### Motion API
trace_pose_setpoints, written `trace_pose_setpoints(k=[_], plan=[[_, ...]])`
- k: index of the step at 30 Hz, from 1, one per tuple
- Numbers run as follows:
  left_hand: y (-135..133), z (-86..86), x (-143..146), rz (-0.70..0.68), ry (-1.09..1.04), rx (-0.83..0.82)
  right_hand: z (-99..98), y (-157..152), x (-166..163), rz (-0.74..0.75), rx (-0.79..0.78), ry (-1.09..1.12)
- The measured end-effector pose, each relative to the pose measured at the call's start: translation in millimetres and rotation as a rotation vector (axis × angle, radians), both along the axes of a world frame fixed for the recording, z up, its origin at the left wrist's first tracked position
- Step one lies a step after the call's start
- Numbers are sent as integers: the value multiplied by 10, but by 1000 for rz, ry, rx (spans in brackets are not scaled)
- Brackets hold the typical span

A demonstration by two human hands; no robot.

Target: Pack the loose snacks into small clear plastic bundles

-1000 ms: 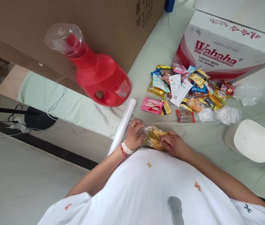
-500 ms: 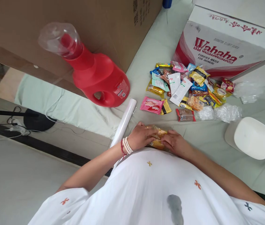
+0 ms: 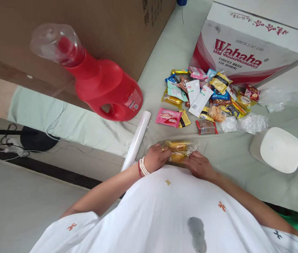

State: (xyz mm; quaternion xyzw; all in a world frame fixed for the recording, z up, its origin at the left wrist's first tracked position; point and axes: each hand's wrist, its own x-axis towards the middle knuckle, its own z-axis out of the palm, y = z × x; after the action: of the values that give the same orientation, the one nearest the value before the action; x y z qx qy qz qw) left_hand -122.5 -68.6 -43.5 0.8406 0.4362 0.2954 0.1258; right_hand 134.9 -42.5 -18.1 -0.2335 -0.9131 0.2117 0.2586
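Close to my body on the cloth lie yellow-packed snacks [image 3: 178, 145], side by side in clear plastic wrap [image 3: 194, 144]. My left hand [image 3: 157, 156], with a ring and a beaded bracelet at its wrist, is closed on the left side of the wrap. On the right side, my right hand [image 3: 199, 164] has its fingers curled on the wrap's near edge. The fingertips are partly hidden. A white roll of film [image 3: 137, 138] lies just left of my left hand. Beyond both hands is a pile of small packaged snacks [image 3: 198, 102], with a pink wafer packet [image 3: 168, 117] at its near left.
A red jug [image 3: 109, 88] with a clear cap stands at the left against a large brown carton [image 3: 106, 28]. Behind the snacks is a Wahaha water box [image 3: 243, 45]. Crumpled clear wrap bundles [image 3: 252, 123] and a white container [image 3: 277, 151] are at the right.
My hands have moved apart and down toward my body, to the two sides of the wrapped snacks. More of the yellow packs and the clear wrap now shows. The whole view has shifted slightly.
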Motion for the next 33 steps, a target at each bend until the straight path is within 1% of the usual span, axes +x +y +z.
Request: trace_pose_setpoints(k=[2,4,6,8,12,15,17,19,20,22,24,25,30,33], plan=[[2,1,1,-6,-40,59,63,51,14,-124,30,-35],[-1,-2,-1,4,-76,85,125,128,29,-175,37,-123],[-7,-14,-6,16,-83,65,173,204,44,-154,22,-191],[-16,-33,-13,23,-72,16,207,255,60,-124,5,-197],[-40,-81,-26,30,-19,-123,264,249,106,-140,-81,-94],[-54,-104,-31,32,14,-162,278,195,129,-133,-133,-35],[-57,-113,-31,18,17,-153,261,179,127,-175,-99,-49],[-55,-121,-29,6,11,-142,233,201,110,-238,-33,-114],[-53,-124,-27,2,8,-135,219,226,99,-245,2,-150],[-49,-131,-24,8,6,-128,202,291,76,-189,59,-189],[-48,-135,-21,29,11,-139,200,353,60,-129,92,-175],[-49,-135,-20,44,15,-146,203,375,57,-125,93,-160],[-67,-136,2,75,34,-159,199,336,90,-150,-26,-85],[-74,-144,13,70,48,-157,133,233,142,-99,-38,-66]])
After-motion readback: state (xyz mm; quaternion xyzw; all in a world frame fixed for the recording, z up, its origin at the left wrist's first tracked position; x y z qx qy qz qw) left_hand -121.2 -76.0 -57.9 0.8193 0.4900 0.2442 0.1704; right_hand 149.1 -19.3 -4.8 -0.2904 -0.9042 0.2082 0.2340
